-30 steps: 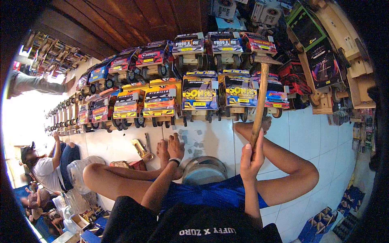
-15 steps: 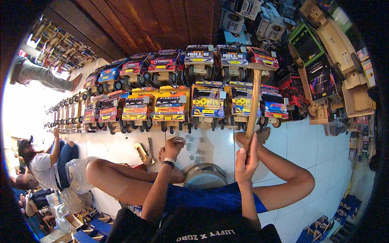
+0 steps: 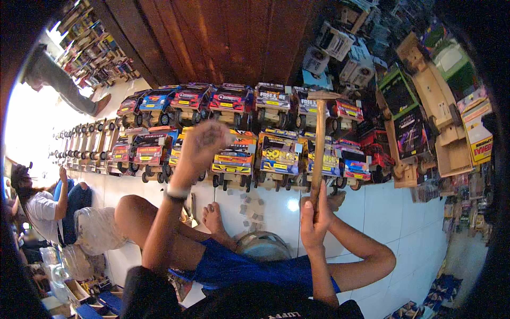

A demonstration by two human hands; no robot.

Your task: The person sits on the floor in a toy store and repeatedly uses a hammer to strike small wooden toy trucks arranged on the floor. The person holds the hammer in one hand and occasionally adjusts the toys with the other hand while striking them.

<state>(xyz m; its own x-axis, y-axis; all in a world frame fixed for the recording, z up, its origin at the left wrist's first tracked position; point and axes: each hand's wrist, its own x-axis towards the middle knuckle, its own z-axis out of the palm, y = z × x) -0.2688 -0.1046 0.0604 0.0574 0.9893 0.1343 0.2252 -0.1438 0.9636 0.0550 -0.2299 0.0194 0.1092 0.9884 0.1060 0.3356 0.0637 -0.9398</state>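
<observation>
Right hand (image 3: 314, 220) gripping wooden hammer (image 3: 320, 143) handle, head raised upright above toy trucks (image 3: 276, 154) on tiled floor (image 3: 393, 212). Left hand (image 3: 203, 142) lifted, motion-blurred; grip unreadable. Round metal container (image 3: 260, 245) between legs, partly hidden by blue shorts (image 3: 249, 268).

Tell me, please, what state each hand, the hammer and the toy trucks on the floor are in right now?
Right hand: closed around the hammer's handle.
Hammer: held upright, head at the top, over the toy trucks.
Left hand: raised, blurred, whether it holds anything cannot be told.
Toy trucks: standing in two rows on the tiled floor.
Metal bowl: on the floor between the legs, contents unclear.
</observation>
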